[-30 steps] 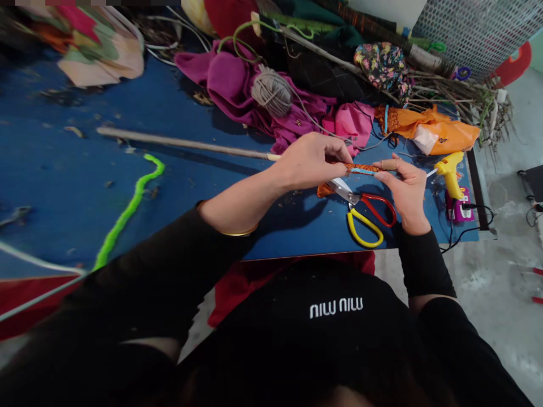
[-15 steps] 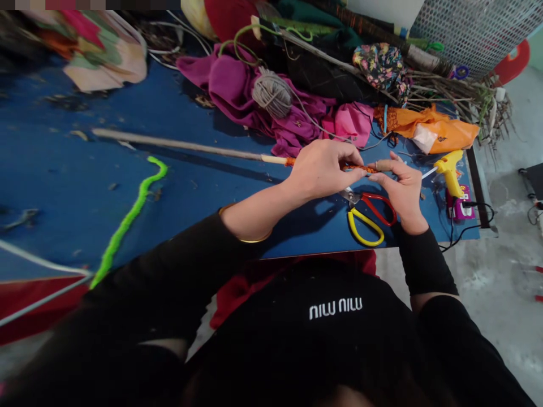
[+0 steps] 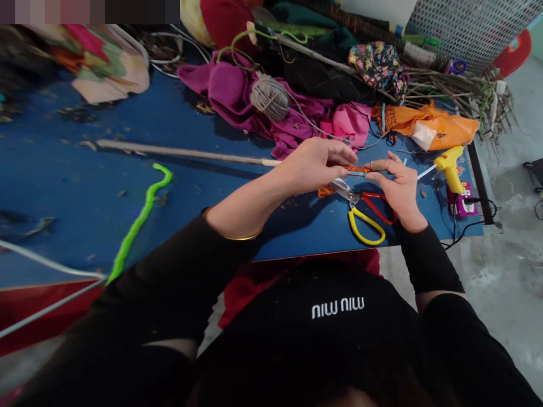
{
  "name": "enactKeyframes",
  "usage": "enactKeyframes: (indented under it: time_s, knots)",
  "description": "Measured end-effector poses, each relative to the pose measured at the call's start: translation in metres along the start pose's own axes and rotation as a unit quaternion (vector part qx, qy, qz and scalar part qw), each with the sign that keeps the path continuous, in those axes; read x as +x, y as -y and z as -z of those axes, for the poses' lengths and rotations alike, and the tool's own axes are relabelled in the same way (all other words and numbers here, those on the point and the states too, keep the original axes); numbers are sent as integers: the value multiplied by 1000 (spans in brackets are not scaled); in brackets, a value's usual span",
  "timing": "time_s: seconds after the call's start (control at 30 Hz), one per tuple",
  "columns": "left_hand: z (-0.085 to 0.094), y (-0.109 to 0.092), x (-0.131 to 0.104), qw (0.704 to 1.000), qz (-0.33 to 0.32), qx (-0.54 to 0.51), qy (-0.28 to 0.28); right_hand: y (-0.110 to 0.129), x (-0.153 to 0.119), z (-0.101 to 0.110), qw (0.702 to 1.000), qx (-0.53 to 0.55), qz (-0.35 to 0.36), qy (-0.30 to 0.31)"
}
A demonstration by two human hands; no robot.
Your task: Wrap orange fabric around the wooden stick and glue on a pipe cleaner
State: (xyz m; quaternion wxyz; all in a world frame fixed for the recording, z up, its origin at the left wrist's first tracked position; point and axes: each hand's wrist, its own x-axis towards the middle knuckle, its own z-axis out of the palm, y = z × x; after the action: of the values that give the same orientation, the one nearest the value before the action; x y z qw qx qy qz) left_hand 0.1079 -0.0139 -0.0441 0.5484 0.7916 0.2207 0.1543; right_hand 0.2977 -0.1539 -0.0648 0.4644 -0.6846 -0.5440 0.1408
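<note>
A long thin stick (image 3: pixel 186 152) lies across the blue table, its pale right end running under my left hand (image 3: pixel 311 164). Between my two hands shows a strip of orange patterned wrapping (image 3: pixel 358 169) with a light blue strand along it. The fingers of my left hand are closed around its left part. My right hand (image 3: pixel 396 180) pinches its right end between thumb and forefinger. Just below the hands lie scissors (image 3: pixel 367 226) with one red and one yellow handle, beside a scrap of orange cloth (image 3: pixel 326 191).
Behind the hands are purple cloth (image 3: pixel 231 93), a grey yarn ball (image 3: pixel 270 97), pink cloth (image 3: pixel 351 121) and an orange cloth bundle (image 3: pixel 453 129). A yellow glue gun (image 3: pixel 450 167) stands at the right. A green fuzzy strip (image 3: pixel 142 220) lies left.
My left hand has shifted slightly left along the stick, and more of the orange wrapping shows. A light blue strand and an orange scrap have come into sight.
</note>
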Motion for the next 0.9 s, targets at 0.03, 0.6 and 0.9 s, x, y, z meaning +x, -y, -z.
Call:
enactKeyframes:
  time_s: [0.03,0.6,0.9]
  knots:
    - [2,1,0,1000,3,-13,6,0,0,0,1000,0,-4,0]
    - [-10,0,-3,972,-27,196,-123,-2,-1,4,999,-3,41,-31]
    - [23,2,-1,989,-2,140,-52,-4,0,4,999,-29,31,-24]
